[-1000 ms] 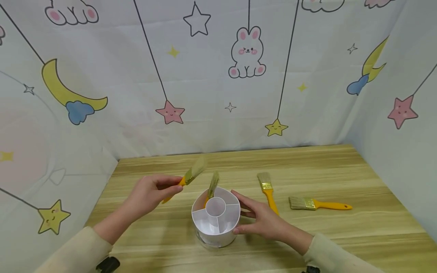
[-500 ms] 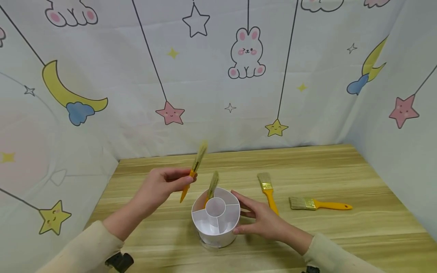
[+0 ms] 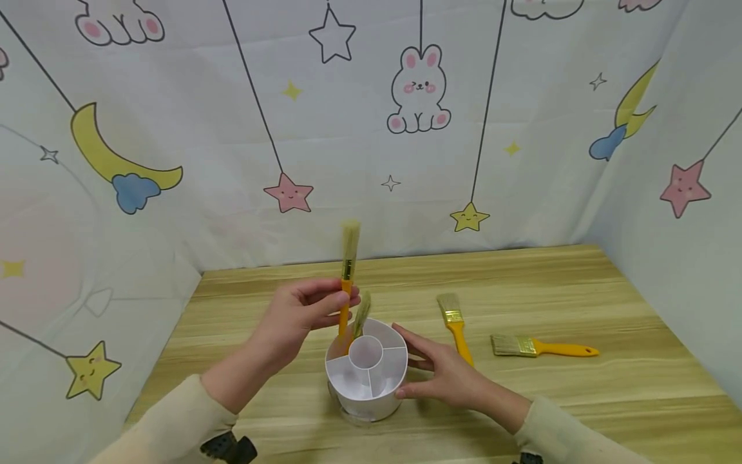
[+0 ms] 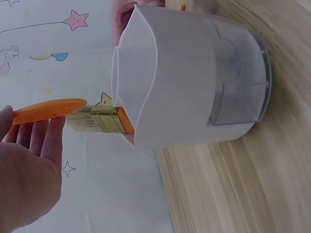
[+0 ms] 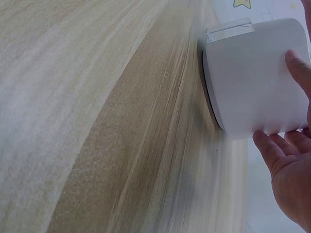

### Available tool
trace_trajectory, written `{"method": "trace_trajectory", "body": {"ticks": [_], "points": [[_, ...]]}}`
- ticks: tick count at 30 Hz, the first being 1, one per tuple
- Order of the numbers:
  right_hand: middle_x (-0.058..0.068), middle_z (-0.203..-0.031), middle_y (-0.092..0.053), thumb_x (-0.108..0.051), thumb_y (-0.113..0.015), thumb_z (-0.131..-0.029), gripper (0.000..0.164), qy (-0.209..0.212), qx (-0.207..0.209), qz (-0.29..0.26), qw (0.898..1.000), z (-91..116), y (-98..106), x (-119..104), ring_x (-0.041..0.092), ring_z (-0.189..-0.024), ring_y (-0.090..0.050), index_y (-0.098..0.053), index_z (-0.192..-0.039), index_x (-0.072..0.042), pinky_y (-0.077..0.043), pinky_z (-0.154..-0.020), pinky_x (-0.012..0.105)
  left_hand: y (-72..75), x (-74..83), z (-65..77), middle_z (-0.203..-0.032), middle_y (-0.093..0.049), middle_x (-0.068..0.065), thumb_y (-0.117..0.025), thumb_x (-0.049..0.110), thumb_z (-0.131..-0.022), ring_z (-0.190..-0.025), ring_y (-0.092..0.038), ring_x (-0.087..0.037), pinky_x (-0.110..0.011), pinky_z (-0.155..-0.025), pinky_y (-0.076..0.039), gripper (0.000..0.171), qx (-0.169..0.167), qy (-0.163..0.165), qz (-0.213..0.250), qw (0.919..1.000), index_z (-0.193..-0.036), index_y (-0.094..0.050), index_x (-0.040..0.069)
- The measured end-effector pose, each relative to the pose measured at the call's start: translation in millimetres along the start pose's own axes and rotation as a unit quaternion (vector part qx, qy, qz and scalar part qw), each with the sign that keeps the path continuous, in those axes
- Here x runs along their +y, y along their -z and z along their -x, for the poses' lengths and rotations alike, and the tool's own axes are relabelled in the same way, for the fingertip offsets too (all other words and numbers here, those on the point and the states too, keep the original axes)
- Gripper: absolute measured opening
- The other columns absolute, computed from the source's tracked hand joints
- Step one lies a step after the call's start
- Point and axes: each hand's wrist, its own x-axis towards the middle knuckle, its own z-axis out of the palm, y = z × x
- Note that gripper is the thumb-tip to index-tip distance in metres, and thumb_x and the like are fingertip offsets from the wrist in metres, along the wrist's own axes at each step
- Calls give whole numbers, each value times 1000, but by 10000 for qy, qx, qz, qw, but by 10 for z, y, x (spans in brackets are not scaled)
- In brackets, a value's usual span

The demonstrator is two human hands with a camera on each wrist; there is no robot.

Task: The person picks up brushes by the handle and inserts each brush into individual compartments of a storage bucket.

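Note:
My left hand [image 3: 292, 316] pinches the orange handle of a paintbrush [image 3: 350, 258], bristles up, the handle's end right at the back-left rim of a white divided organizer [image 3: 371, 405]. In the left wrist view that handle [image 4: 48, 110] points toward the organizer's mouth. Another paintbrush [image 4: 101, 120] stands bristles up in the organizer's back-left compartment. My right hand [image 3: 443, 375] grips the organizer's right side, thumb in front and fingers behind. The right wrist view shows its fingertips on the white wall [image 5: 257, 77]. A clear drawer [image 4: 240, 77] sits low in the organizer.
Two more paintbrushes lie on the wooden table [image 3: 551, 412] to the right: one paintbrush [image 3: 453, 317] just beyond my right hand, another paintbrush [image 3: 539, 347] lying sideways farther right. A white cartoon-print curtain [image 3: 371, 148] hangs behind and at both sides.
My left hand has moved right to the organizer, turning its paintbrush from a slant to upright with the bristles up. My right hand and the organizer have stayed put.

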Motion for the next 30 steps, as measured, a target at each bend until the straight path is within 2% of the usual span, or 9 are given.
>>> {"method": "trace_trajectory", "body": {"ticks": [6, 13, 23, 30], "points": [[17, -169, -38, -15, -90, -89, 101, -77, -31, -26, 10000, 0, -3, -6, 39, -148, -49, -28, -168, -3, -53, -113, 34, -125, -76, -13, -121, -79, -12, -73, 9, -103, -114, -76, -26, -42, -101, -63, 36, -135, 36, 148, 9998, -135, -69, -7], [17, -169, -39, -15, -89, -90, 101, -33, -43, -10, 10000, 0, 2, -9, 39, -147, -50, -28, -168, -2, -53, -114, 34, -150, -168, 27, -122, -79, -10, -74, 12, -102, -117, -75, -24, -40, -101, -63, 35, -516, 11, 259, 9983, -132, -70, -7], [17, -169, -39, -16, -89, -90, 100, -59, -22, 40, 10000, 12, 11, -11, 39, -148, -49, -28, -168, -2, -53, -114, 35, -149, -279, 40, -122, -78, -12, -77, 16, -101, -117, -75, -22, -37, -100, -63, 40, -524, 176, 110, 9984, -133, -70, -6], [17, -169, -39, -16, -89, -90, 100, -23, -30, 56, 10000, 11, 6, -15, 39, -148, -49, -28, -168, -3, -52, -114, 36, -144, -262, 60, -119, -79, -14, -79, 12, -98, -110, -76, -17, -30, -94, -64, 35, -632, 228, -209, 9975, -127, -73, -7]]}}
